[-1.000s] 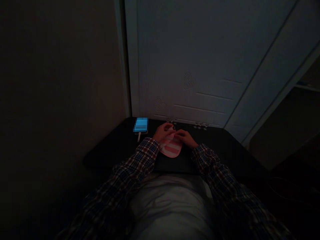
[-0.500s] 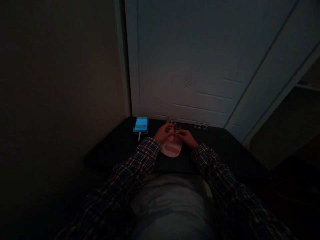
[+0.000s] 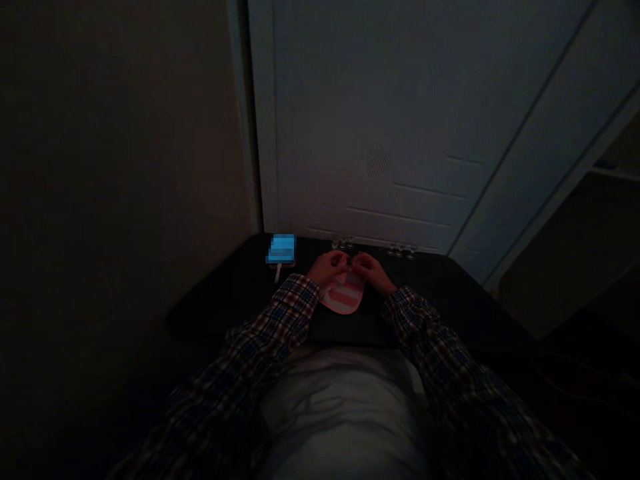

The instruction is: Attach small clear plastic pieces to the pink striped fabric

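Note:
In the dim head view, a pink-and-white striped cloth (image 3: 343, 300) lies on the black table beneath both hands. My left hand (image 3: 327, 268) has its fingers curled, with a bunched part of the cloth between them. My right hand (image 3: 370, 270) sits close beside it, fingers bent round a small clear cup whose rim barely shows. The fingertips of the two hands nearly meet. Darkness hides the finer grip of each.
Several small clear glass-like pieces stand in two groups, one behind the hands (image 3: 343, 243) and one farther right (image 3: 401, 251). A lit phone (image 3: 283, 249) with a white cable (image 3: 278, 273) lies at the left. A pale panel (image 3: 370, 100) rises behind the black table (image 3: 235, 293).
My right hand has moved slightly up, and its fingers now cover the small clear cup that showed above them before. My left hand has barely shifted, and the cloth stays in place.

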The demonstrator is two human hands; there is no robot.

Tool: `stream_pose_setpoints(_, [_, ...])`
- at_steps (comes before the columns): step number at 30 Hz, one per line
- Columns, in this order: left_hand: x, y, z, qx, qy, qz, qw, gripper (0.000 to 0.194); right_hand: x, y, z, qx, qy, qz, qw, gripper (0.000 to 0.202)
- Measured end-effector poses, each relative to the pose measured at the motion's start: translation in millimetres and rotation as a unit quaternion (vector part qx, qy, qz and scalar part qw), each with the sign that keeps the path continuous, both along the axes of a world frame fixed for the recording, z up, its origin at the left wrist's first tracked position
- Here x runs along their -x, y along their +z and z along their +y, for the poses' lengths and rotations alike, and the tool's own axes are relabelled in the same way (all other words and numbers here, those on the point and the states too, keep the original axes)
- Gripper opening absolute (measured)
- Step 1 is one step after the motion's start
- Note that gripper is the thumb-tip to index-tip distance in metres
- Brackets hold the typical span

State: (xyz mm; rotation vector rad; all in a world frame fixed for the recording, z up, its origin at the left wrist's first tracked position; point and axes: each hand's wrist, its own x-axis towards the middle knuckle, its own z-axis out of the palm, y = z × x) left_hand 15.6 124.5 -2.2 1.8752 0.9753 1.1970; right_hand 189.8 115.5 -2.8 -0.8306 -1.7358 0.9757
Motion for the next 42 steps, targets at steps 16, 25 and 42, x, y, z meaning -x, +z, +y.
stream_pose_setpoints(16, [0.2, 3.6, -1.9, 0.003, 0.023, -0.025, 0.999, 0.031, -4.9, 5.2, -0.8, 0.026, -0.065, 0.049, 0.996, 0.032])
stream_pose_setpoints(25, [2.2, 4.6, 2.6, -0.013, 0.059, -0.087, 0.994, 0.029, -7.6, 2.4, 2.2, 0.034, -0.081, 0.056, 0.995, 0.030])
stream_pose_setpoints(42, [-1.5, 5.4, -6.5, -0.031, -0.021, -0.009, 0.999, 0.034, -5.9, 5.8, -2.8, 0.016, -0.039, 0.043, 0.998, 0.033])
